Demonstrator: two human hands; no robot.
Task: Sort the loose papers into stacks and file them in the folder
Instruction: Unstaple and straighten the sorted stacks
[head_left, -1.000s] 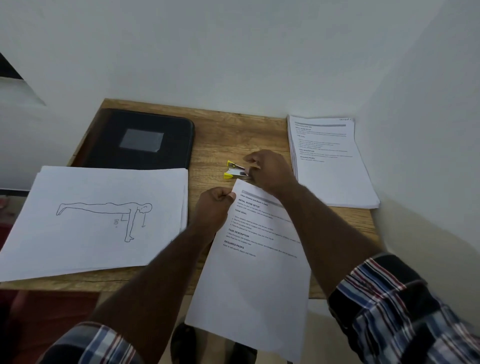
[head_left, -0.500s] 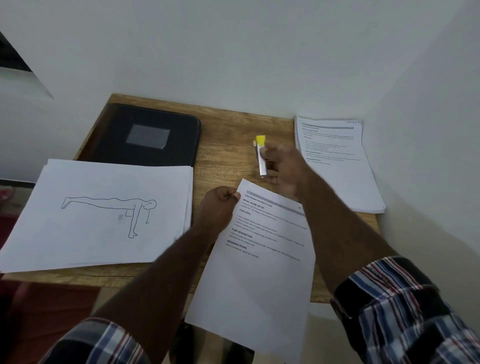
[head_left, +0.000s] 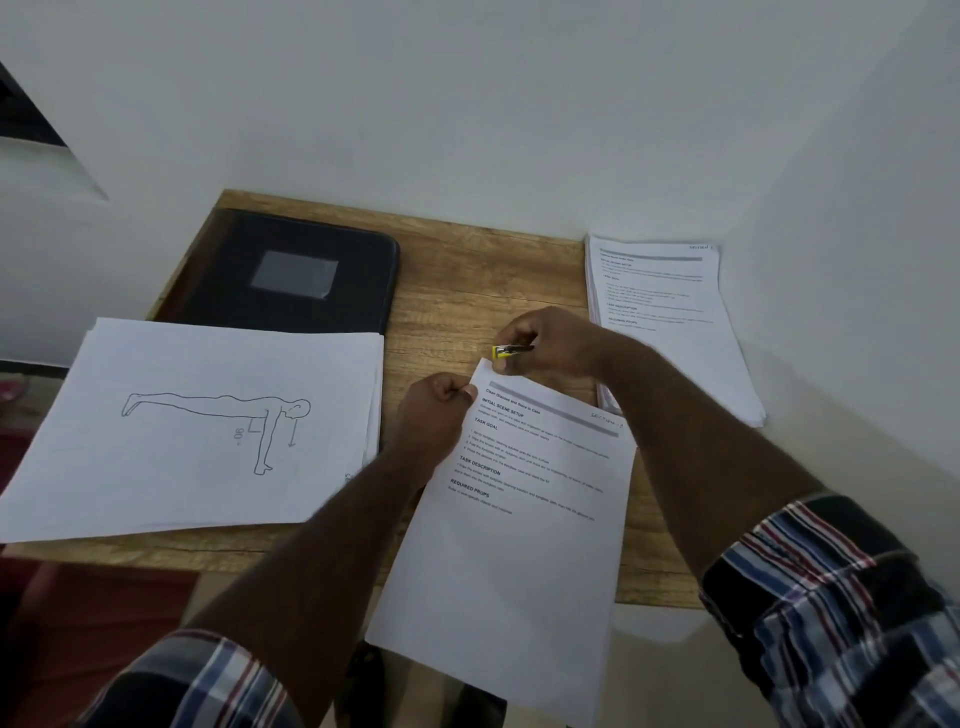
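A printed text sheet (head_left: 519, 519) lies tilted across the front edge of the wooden table (head_left: 483, 280), its lower half hanging off. My left hand (head_left: 436, 410) pinches its top left corner. My right hand (head_left: 550, 343) holds a small yellow and silver stapler (head_left: 506, 352) right at that corner. A stack of sheets topped by a drawing of a push-up figure (head_left: 208, 426) lies at the left. A second stack of text pages (head_left: 670, 322) lies at the right. A closed black folder (head_left: 291, 270) sits at the back left.
White walls close in behind the table and on its right side. The drawing stack overhangs the table's left and front edges. Bare wood shows between the folder and the right stack. Below the table edge lie a dark red floor and dark footwear.
My right hand lifted the stapler up from the sheet's corner, then brought it back down to that corner. My left hand kept its pinch on the sheet.
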